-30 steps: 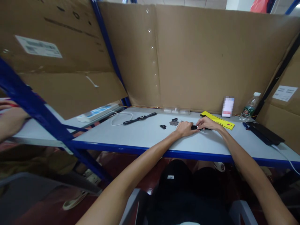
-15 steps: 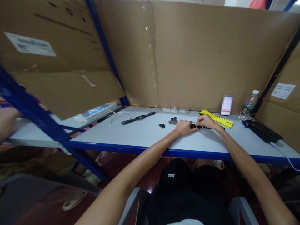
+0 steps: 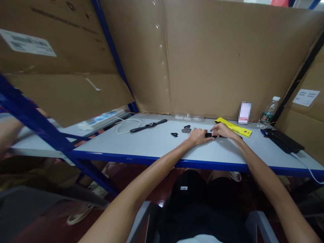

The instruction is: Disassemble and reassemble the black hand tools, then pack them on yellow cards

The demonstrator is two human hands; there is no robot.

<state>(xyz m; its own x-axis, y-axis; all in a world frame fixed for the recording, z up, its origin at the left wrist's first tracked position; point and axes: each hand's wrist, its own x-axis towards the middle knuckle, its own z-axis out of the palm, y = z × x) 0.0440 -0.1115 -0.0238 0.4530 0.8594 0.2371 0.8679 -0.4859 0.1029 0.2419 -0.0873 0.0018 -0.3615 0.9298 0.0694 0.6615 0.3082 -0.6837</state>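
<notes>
Evidently both hands are at work over one spot on the pale table (image 3: 141,145) in the head view, with a slim black strip (image 3: 209,135) lying between them near the front edge. The left hand (image 3: 198,137) is curled, its thumb and fingers closed on the strip's left end. The right hand (image 3: 223,130) is bent over the strip, thumb and forefinger slightly parted at its upper side; whether they pinch anything small I cannot tell. Just left of the left hand lie a grey plate (image 3: 186,130) and a small black piece (image 3: 187,126), with a black bracket (image 3: 174,134) farther left. A long black strap (image 3: 149,125) lies well apart, near a white cable (image 3: 117,127). Beyond the right hand are a yellow packet (image 3: 236,128), an upright phone (image 3: 244,114) with a blurred screen, and a water bottle (image 3: 267,114); a black case (image 3: 285,140) lies at the right.
</notes>
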